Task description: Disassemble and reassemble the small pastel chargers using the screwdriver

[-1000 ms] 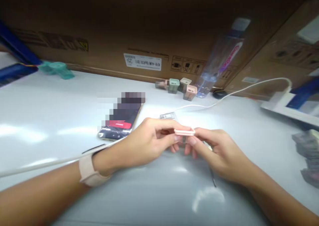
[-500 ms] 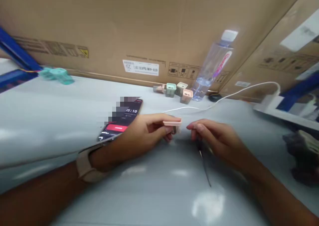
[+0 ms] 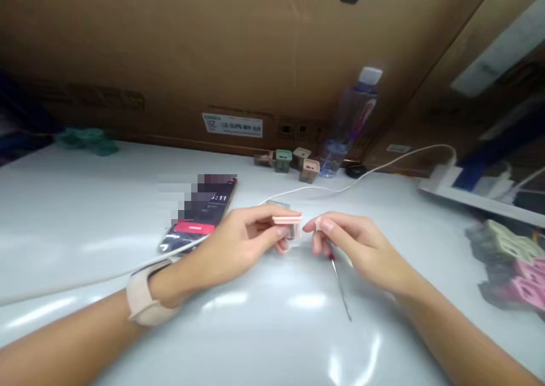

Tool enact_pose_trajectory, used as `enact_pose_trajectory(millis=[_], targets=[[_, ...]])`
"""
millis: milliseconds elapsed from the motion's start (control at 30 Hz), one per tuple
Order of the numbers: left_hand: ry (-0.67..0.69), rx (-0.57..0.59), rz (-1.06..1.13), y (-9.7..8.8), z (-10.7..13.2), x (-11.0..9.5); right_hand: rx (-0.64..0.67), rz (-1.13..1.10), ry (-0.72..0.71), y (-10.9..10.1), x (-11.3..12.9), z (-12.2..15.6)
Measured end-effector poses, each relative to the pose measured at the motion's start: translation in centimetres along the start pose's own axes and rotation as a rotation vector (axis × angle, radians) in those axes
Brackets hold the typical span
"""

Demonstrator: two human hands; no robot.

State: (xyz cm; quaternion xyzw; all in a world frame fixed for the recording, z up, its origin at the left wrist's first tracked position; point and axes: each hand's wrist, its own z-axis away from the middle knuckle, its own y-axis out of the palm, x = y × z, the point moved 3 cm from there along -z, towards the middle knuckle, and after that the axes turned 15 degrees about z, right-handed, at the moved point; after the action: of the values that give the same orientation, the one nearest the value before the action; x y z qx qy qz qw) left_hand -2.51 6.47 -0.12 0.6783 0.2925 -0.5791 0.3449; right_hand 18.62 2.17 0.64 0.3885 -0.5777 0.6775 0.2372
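My left hand (image 3: 244,241) pinches a small pink plastic part (image 3: 287,222) between thumb and fingers, just above the white table (image 3: 85,215). My right hand (image 3: 360,250) is close beside it on the right, fingers curled round a thin metal tool (image 3: 340,286) whose tip points back toward me. The fingertips of the two hands are a short gap apart. A pale watch strap (image 3: 142,298) is on my left wrist.
A phone (image 3: 200,213) with a lit screen lies left of my hands, a white cable (image 3: 383,162) running behind. Small coloured plastic parts (image 3: 293,162) and a water bottle (image 3: 351,122) stand by a cardboard box (image 3: 213,51). More parts (image 3: 511,258) pile at right; a power strip (image 3: 460,184) is behind them.
The right hand let go of the pink part and drew slightly apart, then came close again. The left hand keeps the part. The view shifted a little.
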Motion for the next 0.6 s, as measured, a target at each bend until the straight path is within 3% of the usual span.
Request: enact_pose_trajectory(millis=[600], targets=[[0.012,-0.001,-0.106,0.26,-0.1,-0.71,-0.013,-0.051,-0.013,-0.78,0.06,0.02]])
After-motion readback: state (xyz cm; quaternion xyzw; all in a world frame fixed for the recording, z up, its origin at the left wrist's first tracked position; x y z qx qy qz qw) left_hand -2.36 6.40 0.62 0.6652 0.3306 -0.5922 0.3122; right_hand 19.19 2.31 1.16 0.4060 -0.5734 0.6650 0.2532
